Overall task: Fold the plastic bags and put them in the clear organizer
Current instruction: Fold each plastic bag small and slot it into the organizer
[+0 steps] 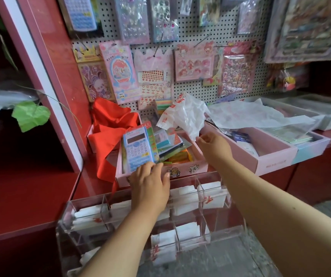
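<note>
A crumpled white plastic bag [184, 114] with red print is hanging above the pink box [182, 169], its lower tip being pinched by the right hand [213, 149]; that grip is closing thumb and fingers on the film. Just beyond it, another loose white bag [256, 114] is lying across the neighbouring pink tray [270, 160]. The left hand [150, 186] is resting with its fingers relaxed and spread over the front edge of the pink box, its fingertips touching a blue calculator pack [138, 150]. Nearer the person, the clear organizer [92, 244] is sitting at the red bench [20, 206] edge, folded white bags [188, 196] standing in several of its compartments. Red cloth [108, 126] is spilling from a box at left, below the sticker-hung pegboard [196, 90].
</note>
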`<action>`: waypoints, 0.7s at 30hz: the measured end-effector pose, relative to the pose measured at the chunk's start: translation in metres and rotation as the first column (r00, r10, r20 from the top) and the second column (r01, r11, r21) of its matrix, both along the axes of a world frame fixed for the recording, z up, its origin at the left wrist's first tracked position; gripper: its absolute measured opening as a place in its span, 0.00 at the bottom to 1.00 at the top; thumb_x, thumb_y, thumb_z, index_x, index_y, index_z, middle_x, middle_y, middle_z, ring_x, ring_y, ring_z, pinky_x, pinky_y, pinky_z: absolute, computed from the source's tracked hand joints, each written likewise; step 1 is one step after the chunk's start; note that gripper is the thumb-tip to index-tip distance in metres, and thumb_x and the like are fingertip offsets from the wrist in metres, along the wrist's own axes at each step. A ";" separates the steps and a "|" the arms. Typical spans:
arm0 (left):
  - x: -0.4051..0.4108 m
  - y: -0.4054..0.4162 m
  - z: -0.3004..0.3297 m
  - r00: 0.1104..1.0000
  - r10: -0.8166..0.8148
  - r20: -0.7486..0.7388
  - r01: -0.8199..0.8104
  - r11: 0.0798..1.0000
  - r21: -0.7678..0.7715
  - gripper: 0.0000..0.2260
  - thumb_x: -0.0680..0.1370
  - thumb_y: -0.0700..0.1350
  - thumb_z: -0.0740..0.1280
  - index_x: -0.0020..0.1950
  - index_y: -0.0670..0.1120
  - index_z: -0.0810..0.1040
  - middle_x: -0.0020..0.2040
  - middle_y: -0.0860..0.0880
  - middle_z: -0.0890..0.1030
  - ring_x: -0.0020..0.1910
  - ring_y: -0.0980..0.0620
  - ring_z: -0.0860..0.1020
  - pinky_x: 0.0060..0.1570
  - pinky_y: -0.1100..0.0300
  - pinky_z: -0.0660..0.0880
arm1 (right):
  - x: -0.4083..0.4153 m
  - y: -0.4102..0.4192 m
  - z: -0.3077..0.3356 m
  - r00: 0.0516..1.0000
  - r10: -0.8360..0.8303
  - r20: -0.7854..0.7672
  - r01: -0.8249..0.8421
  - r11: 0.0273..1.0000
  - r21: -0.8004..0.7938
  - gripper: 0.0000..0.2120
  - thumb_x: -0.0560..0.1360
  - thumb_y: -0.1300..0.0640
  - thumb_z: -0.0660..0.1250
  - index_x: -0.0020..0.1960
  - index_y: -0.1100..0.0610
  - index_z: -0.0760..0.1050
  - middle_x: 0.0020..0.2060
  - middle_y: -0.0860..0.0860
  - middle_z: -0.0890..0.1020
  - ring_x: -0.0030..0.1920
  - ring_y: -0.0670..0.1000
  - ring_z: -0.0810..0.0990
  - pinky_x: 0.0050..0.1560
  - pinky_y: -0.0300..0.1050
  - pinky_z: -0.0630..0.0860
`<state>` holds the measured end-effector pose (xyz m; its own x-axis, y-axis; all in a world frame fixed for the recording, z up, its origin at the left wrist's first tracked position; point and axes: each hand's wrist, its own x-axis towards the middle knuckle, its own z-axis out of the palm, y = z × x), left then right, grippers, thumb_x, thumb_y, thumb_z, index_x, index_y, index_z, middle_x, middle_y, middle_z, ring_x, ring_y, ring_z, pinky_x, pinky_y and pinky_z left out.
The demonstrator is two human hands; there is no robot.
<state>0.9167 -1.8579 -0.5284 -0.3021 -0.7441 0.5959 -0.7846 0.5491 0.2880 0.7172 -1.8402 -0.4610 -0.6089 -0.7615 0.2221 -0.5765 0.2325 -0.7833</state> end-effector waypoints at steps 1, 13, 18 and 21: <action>0.000 -0.001 -0.002 1.000 -0.005 0.006 0.005 1.000 -0.024 0.18 0.74 0.55 0.59 0.54 0.46 0.83 0.47 0.48 0.80 0.48 0.43 0.78 0.50 0.49 0.74 | -0.004 -0.009 0.000 1.000 0.011 -0.026 -0.010 1.000 0.017 0.13 0.79 0.45 0.62 0.52 0.54 0.77 0.35 0.46 0.79 0.37 0.48 0.77 0.38 0.44 0.72; 0.001 -0.001 -0.002 0.998 0.013 0.055 -0.011 0.999 -0.044 0.18 0.77 0.55 0.58 0.55 0.48 0.81 0.50 0.48 0.80 0.49 0.44 0.77 0.52 0.49 0.72 | -0.009 -0.064 0.001 0.990 0.124 0.073 -0.137 0.968 0.209 0.20 0.80 0.45 0.60 0.59 0.59 0.79 0.55 0.59 0.82 0.57 0.59 0.79 0.49 0.45 0.72; 0.000 -0.003 -0.005 0.998 0.018 0.058 -0.014 0.997 -0.074 0.18 0.77 0.55 0.57 0.55 0.47 0.81 0.50 0.48 0.80 0.49 0.44 0.77 0.51 0.50 0.72 | -0.008 -0.058 0.008 0.991 0.111 0.075 -0.124 0.973 0.195 0.22 0.78 0.43 0.61 0.66 0.56 0.75 0.60 0.57 0.79 0.59 0.58 0.78 0.53 0.45 0.73; 0.000 -0.003 -0.006 0.999 0.018 0.049 -0.015 0.997 -0.075 0.18 0.77 0.55 0.57 0.54 0.48 0.81 0.49 0.48 0.80 0.49 0.44 0.77 0.51 0.49 0.74 | -0.008 -0.054 0.005 0.989 0.143 0.049 -0.151 0.954 0.259 0.23 0.80 0.41 0.58 0.68 0.54 0.73 0.63 0.57 0.78 0.61 0.58 0.76 0.61 0.49 0.73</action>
<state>0.9170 -1.8605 -0.5343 -0.3204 -0.7030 0.6349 -0.8059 0.5546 0.2074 0.7087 -1.8941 -0.4555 -0.4896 -0.8719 -0.0133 -0.5969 0.3462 -0.7238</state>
